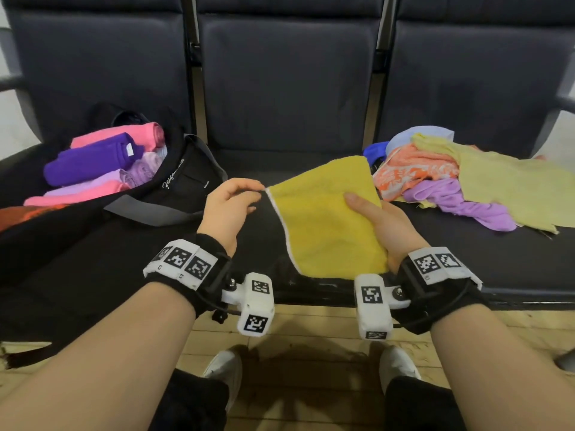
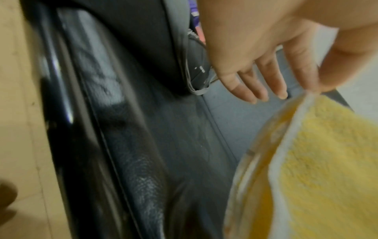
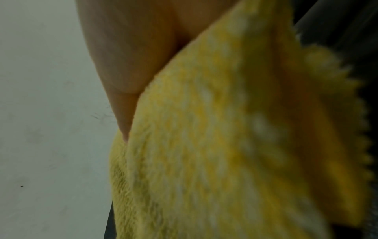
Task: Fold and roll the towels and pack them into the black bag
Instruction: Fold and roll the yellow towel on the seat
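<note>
Black bag point(image 1: 174, 181), left seat, already holding rolled towels. Left hand point(image 1: 228, 206) pinching yellow towel point(image 1: 326, 219) corner; right hand point(image 1: 379, 225) clamping opposite edge, above middle seat. Best: keep taut, match corners, then fold.

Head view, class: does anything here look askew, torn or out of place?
The pale yellow cloth on the loose pile at the right has a frayed, ragged lower edge. The yellow towel is held up crooked, the left hand pinching one corner and the right hand gripping its side. The rolls in the black bag look tidy.
</note>
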{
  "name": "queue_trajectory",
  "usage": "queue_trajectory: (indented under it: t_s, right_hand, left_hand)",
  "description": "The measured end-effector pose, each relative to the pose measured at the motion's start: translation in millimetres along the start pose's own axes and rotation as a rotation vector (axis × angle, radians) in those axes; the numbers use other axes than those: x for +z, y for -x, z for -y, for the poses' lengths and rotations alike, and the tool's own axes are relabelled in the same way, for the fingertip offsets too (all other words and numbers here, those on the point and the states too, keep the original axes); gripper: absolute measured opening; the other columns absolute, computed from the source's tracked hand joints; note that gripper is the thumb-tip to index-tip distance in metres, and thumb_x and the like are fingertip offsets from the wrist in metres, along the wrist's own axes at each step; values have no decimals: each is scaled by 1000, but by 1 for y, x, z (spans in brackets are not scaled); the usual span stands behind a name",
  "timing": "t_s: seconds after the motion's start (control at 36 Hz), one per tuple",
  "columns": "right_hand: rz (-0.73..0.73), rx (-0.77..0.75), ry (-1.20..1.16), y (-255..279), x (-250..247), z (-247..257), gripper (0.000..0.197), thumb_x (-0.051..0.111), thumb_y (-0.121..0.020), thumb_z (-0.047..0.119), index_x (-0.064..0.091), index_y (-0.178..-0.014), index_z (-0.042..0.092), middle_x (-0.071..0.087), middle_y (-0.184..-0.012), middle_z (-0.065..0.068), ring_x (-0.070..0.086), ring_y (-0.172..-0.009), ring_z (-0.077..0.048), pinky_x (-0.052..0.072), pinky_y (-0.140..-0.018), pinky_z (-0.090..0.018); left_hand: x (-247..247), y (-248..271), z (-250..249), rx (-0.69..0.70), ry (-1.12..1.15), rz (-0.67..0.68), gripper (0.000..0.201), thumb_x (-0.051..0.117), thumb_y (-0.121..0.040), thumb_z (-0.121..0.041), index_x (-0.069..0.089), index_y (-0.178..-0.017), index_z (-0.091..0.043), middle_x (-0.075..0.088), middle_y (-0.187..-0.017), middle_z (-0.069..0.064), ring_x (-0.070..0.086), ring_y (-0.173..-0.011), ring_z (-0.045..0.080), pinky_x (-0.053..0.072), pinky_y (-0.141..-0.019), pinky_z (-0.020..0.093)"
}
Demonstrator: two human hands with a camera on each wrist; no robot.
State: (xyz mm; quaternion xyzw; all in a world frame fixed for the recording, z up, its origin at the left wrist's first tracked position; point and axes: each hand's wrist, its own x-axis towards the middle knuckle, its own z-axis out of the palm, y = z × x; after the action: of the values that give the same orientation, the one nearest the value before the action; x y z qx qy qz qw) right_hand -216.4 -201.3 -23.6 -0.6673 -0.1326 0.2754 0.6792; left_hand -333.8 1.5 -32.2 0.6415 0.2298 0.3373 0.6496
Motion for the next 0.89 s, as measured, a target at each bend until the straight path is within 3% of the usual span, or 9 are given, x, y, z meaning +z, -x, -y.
queue_trajectory:
  t_s: [0.08, 0.17, 0.33, 0.39, 0.5, 0.61, 0.67, 0.81, 0.89]
  right_hand:
    - [23, -7, 42, 2, 2, 1, 38, 73, -78, 38, 64, -108, 16, 74, -102, -4, 72, -92, -22, 56, -82, -40]
    - [74, -15, 76, 4, 4, 1, 46, 75, -73, 40, 64, -110, 16, 74, -102, -3, 72, -92, -20, 55, -80, -38]
    - [42, -57, 208, 2, 5, 5, 36, 75, -77, 27, 59, -108, 20, 68, -110, -5, 66, -98, -23, 52, -87, -43]
    - [35, -123, 319, 3, 8, 9, 30, 72, -79, 21, 55, -104, 22, 62, -103, 1, 61, -93, -15, 50, -79, -33]
    - [-166, -533, 540, 1, 14, 19, 39, 70, -81, 14, 45, -108, 23, 50, -93, 16, 48, -83, 3, 37, -68, -13]
    - [-487, -918, 859, -6, 18, 19, 42, 66, -71, 15, 53, -111, 12, 55, -105, -9, 49, -96, -25, 38, -82, -38]
    - [-589, -1001, 1060, -6, 20, 12, 51, 67, -63, 10, 54, -112, 11, 55, -107, -14, 43, -96, -28, 29, -82, -39]
    - [-345, -943, 1438, -10, 29, -20, 59, 77, -47, 5, 62, -103, 14, 57, -93, -13, 55, -78, -35, 38, -74, -41]
    - [-58, -853, 1604, -8, 36, -42, 54, 77, -51, 14, 60, -102, 17, 55, -89, -7, 58, -77, -34, 44, -69, -41]
  left_hand:
    - [6, 4, -2, 5, -49, 134, 16, 61, -92, -22, 66, -107, -25, 64, -110, -8, 59, -107, 7, 46, -96, 28]
    - [9, 6, 0, -65, -44, 248, 34, 63, -89, -38, 60, -121, -28, 61, -123, -9, 54, -117, 5, 39, -102, 27]
    - [5, 2, 5, 59, -339, 154, 36, 67, -85, -4, 60, -116, -22, 63, -115, -5, 56, -109, 9, 46, -101, 32]
    - [6, 2, 2, 125, -347, 162, 49, 63, -82, 5, 58, -120, -26, 61, -121, -9, 51, -116, 6, 44, -102, 31]
    - [11, 4, -3, 161, -351, 238, 66, 64, -79, 2, 48, -134, -31, 47, -136, -16, 38, -126, 3, 38, -104, 30]
    - [14, 6, -1, 226, -321, 175, 71, 71, -81, -8, 38, -141, -29, 37, -145, -13, 34, -132, 7, 34, -105, 30]
    - [14, 7, 0, 276, -315, 160, 83, 75, -80, -13, 29, -146, -31, 29, -151, -11, 31, -135, 10, 33, -105, 29]
    - [11, 10, 9, 477, -547, 301, 120, 81, -59, -47, 1, -147, -40, 8, -156, -12, 8, -147, 11, 18, -119, 44]
    - [12, 15, 20, 426, -975, 569, 116, 79, -58, -57, 10, -150, -40, 15, -158, -11, 4, -147, 10, 10, -119, 47]
